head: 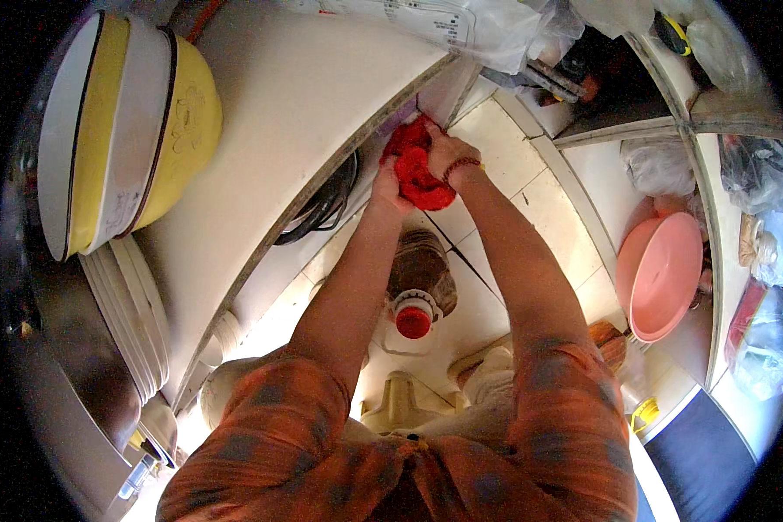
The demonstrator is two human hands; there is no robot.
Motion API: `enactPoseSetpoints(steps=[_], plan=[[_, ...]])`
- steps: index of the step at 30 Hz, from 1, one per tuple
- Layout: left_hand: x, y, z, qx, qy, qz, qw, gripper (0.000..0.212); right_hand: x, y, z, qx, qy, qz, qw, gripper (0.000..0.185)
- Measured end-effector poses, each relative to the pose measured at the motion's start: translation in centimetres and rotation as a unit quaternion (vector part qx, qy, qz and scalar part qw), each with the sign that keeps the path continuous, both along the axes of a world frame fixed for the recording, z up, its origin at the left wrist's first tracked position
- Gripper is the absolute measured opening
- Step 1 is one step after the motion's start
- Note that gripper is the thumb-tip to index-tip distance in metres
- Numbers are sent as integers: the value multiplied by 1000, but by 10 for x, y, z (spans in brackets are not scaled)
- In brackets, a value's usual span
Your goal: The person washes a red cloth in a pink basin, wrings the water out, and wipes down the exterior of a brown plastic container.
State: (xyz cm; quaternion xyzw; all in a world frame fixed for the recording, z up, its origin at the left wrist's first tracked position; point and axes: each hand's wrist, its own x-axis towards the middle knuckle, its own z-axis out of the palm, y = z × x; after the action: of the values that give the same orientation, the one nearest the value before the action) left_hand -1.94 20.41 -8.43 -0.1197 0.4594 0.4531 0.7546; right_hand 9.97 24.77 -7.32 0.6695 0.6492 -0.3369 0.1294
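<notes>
A bright red cloth (417, 163) is bunched up between my two hands, ahead of me and close to the edge of a pale shelf. My left hand (389, 183) grips its near left side. On its upper right side my right hand (448, 151) holds it, with a beaded bracelet at the wrist. Below the hands, between my forearms, a large clear plastic bottle (421, 267) with a red cap and dark contents stands on the tiled floor.
Yellow enamel basins (186, 130) and stacked white plates (140, 313) sit on the pale shelf (287, 85) at left. Black coiled cable (326, 209) lies beneath it. A pink plastic basin (665, 277) and plastic bags (658, 166) occupy the shelves at right. A stool (398, 401) is near my legs.
</notes>
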Motion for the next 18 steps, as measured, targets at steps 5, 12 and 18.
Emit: enactPoseSetpoints(steps=[5,12,18], plan=[[-22,-3,-41,116,-67,4,991,38,-20,-2,18,-22,30,5,999,71],[2,9,-11,76,-25,-27,996,40,-6,6,2,47,41,-16,998,71],[-23,-6,-44,64,-56,-6,996,39,-15,-11,22,-10,89,-42,995,65]])
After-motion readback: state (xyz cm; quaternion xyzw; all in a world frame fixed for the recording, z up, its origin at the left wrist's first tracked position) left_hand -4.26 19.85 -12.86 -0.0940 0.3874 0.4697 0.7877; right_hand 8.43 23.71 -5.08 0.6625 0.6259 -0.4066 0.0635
